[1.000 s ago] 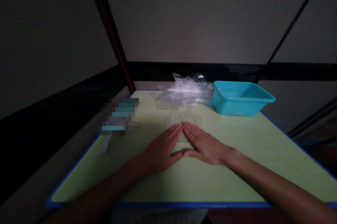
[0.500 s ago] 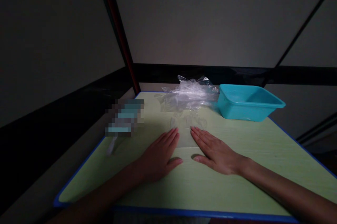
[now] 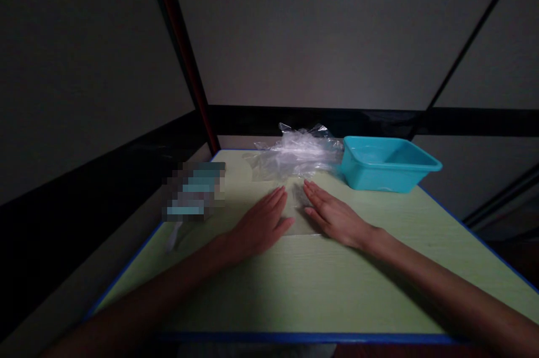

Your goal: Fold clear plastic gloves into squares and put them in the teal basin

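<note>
A thin clear plastic bag [image 3: 301, 227] lies flat on the pale green table [image 3: 295, 290], its near edge a faint line. My left hand [image 3: 263, 220] rests palm down on its left part, fingers straight and pointing away from me. On the right part lies my right hand [image 3: 334, 216], also flat with fingers stretched out. Both hands cover much of the bag. Just beyond the fingertips is a crumpled heap of clear plastic [image 3: 297, 153].
A turquoise plastic basin [image 3: 383, 175] stands at the back right of the table. At the left edge is a blurred-out, pixelated object [image 3: 196, 189] with a pale strip below it. Walls rise behind and to the left.
Both hands have slid forward over the bag, away from me, toward the crumpled plastic. The camera view has shifted slightly.
</note>
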Motion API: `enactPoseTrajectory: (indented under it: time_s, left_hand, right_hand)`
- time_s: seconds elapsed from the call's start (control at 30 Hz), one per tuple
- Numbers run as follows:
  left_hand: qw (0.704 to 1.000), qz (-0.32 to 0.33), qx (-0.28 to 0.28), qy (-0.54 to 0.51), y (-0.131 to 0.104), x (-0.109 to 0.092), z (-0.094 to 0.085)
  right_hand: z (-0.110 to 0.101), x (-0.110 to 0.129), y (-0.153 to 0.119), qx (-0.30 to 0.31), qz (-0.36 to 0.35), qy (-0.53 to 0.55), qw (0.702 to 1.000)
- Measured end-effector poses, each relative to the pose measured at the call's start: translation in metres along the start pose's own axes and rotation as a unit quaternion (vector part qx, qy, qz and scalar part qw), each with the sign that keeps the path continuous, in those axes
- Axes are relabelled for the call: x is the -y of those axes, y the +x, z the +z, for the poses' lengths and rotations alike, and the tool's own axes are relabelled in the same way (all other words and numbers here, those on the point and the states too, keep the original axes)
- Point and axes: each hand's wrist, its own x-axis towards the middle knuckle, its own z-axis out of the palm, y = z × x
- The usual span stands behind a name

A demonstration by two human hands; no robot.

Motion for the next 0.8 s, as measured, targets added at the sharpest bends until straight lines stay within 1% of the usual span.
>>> enactPoseTrajectory:
  time_s: [0.07,0.13,0.27,0.47,0.8]
  left_hand:
    - [1.0,0.01,0.008,0.011,0.01,-0.001,0.006]
    - [1.0,0.019,0.013,0.021,0.016,-0.001,0.013]
    - [0.999,0.015,0.033,0.036,0.015,0.002,0.022]
    - [0.998,0.028,0.042,0.041,0.009,0.007,0.021]
    - [0.995,0.012,0.047,0.092,0.007,0.005,0.023]
  right_hand:
    - [0.008,0.002,0.011,0.008,0.001,-0.028,1.0]
    - [0.016,0.002,0.017,0.014,0.0,-0.049,0.999]
    - [0.027,0.002,0.016,0.027,-0.009,-0.071,0.997]
    - [0.028,-0.001,0.01,0.039,-0.021,-0.08,0.996]
    - [0.031,-0.002,0.01,0.046,-0.012,-0.084,0.995]
